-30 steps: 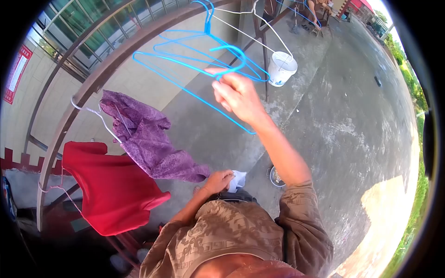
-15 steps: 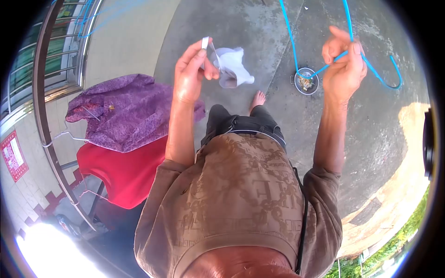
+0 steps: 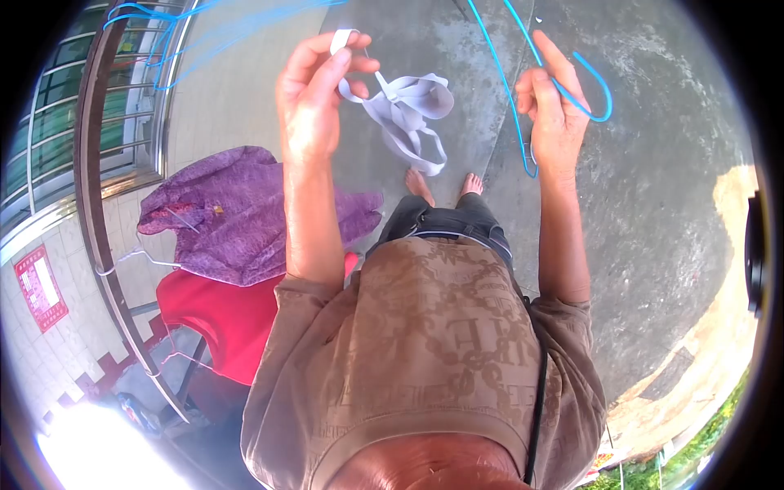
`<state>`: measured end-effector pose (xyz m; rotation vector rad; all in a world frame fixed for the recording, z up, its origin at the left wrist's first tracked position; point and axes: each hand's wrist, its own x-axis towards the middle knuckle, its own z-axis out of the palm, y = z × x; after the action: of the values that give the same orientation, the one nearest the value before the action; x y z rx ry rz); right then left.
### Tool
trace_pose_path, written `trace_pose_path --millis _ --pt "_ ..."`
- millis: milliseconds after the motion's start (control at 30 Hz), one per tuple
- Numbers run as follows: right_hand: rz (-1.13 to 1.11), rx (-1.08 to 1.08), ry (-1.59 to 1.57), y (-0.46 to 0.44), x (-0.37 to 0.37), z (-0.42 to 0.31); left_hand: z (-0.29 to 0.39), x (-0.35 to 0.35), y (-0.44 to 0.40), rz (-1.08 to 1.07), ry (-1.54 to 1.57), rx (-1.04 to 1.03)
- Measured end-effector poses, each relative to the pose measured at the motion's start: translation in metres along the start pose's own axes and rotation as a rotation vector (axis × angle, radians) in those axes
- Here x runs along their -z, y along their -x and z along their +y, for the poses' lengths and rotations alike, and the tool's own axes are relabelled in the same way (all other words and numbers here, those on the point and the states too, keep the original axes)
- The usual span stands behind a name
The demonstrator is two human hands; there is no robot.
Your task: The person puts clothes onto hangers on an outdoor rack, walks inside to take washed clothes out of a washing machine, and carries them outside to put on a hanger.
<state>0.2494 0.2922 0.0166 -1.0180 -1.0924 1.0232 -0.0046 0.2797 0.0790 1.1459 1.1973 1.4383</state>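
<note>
My left hand (image 3: 314, 102) is raised on the left, fingers pinched round one strap of a white bra (image 3: 416, 102). The bra dangles over the concrete, its cups and straps hanging loosely together. On the right my right hand (image 3: 555, 106) grips a blue clothes hanger (image 3: 500, 77) near its hook. The hook curves out to the right of the fingers, and the hanger's far end runs past the top edge of the view. A gap separates the bra from the hanger.
To the left, a purple patterned shirt (image 3: 245, 220) and a red garment (image 3: 220, 318) hang on hangers from a dark metal rail (image 3: 94, 163). More blue hangers (image 3: 175, 41) hang at the upper left, by a barred window (image 3: 53, 106). My bare feet (image 3: 420, 186) stand on concrete.
My left hand has moved up and left, and the bra has swung and spread into visible straps. My right hand has shifted left with the hanger, whose angle has turned; the metal bowl is now mostly hidden.
</note>
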Motion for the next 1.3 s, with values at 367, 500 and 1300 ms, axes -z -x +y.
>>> trace_pose_path --millis 367,500,1300 --pt "0.304 -0.371 -0.404 0.023 0.082 0.046 -0.01 -0.053 -0.01 -0.202 0.127 0.024" --pt "0.266 -0.408 -0.897 -0.008 0.104 0.033 -0.031 -0.079 -0.024 -0.248 0.152 0.128" --pt "0.125 0.151 0.072 -0.504 -0.029 -0.028 -0.172 -0.073 -0.177 -0.112 0.376 0.483"
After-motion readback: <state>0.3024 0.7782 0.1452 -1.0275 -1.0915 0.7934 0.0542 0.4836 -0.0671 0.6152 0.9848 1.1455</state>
